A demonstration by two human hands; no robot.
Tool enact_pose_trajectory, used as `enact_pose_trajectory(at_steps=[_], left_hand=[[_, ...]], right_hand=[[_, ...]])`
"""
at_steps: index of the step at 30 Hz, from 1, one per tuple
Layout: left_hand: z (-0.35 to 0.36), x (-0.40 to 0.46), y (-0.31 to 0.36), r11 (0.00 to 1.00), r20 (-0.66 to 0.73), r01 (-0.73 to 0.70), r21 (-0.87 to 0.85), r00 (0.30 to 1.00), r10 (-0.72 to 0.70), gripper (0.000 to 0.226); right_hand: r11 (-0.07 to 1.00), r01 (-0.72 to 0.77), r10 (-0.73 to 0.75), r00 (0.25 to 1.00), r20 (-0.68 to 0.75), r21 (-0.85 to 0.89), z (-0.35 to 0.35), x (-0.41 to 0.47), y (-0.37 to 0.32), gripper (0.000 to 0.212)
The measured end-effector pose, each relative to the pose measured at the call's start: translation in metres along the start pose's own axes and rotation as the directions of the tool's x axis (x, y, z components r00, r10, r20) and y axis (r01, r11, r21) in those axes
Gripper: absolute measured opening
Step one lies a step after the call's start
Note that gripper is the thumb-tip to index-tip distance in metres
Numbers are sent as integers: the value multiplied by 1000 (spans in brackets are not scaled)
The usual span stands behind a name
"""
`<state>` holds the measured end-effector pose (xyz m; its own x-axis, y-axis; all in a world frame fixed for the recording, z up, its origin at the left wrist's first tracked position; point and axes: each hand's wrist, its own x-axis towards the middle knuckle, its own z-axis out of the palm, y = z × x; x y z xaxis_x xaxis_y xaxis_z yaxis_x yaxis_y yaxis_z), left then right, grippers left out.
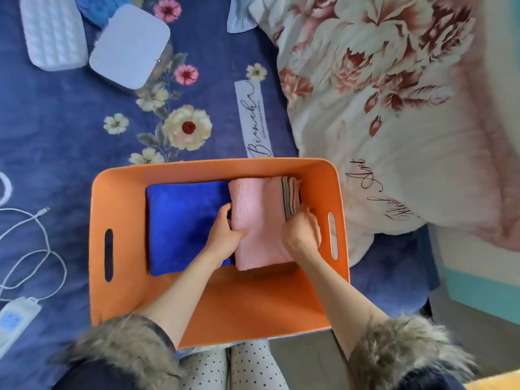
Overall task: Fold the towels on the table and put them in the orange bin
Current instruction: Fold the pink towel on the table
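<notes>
The bed cover (70, 170), blue with flowers, carries everything in view; a floral quilt (394, 94) lies bunched at its right. The orange bin (118, 209) sits on the cover directly in front of the person, its long axis running left to right, with a slot handle in each end wall.

Inside the bin, two folded towels lie flat on the floor, side by side and touching. The blue towel (180, 218) takes the left half. The pink towel (259, 215) takes the right half, its long axis running from the near wall toward the far wall, its striped end toward the far right.

The left hand (225, 232) grips the pink towel's left edge, at the seam with the blue towel, fingers curled over the fold. The right hand (302, 229) grips the right edge, fingers curled down between towel and bin wall. The towel thus lies between the two hands, each equally near; both are closed on it and neither is free.

Judgement: the step in hand is seating the pink towel; release calls for both hands to draw straight up. No unfolded towel shows on the cover.

A white cable (31, 243) and two pale cases (129, 46) lie well apart from the bin.
</notes>
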<state>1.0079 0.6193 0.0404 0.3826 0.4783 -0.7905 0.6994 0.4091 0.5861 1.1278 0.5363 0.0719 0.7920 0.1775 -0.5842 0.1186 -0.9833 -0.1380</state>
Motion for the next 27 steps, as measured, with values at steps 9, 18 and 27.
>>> enact_pose_trajectory(at_steps=[9,18,27], left_hand=[[9,-25,-4,513,131,-450,731,830,542,82],[-2,18,-9,111,356,-411,905,873,334,110],[4,27,-9,86,326,-364,928,901,286,110]], right_hand=[[760,516,-480,855,195,-396,16,-17,27,68],[577,510,-385,859,338,-638,27,31,19,111],[729,524,-382,845,374,-440,10,20,8,97]])
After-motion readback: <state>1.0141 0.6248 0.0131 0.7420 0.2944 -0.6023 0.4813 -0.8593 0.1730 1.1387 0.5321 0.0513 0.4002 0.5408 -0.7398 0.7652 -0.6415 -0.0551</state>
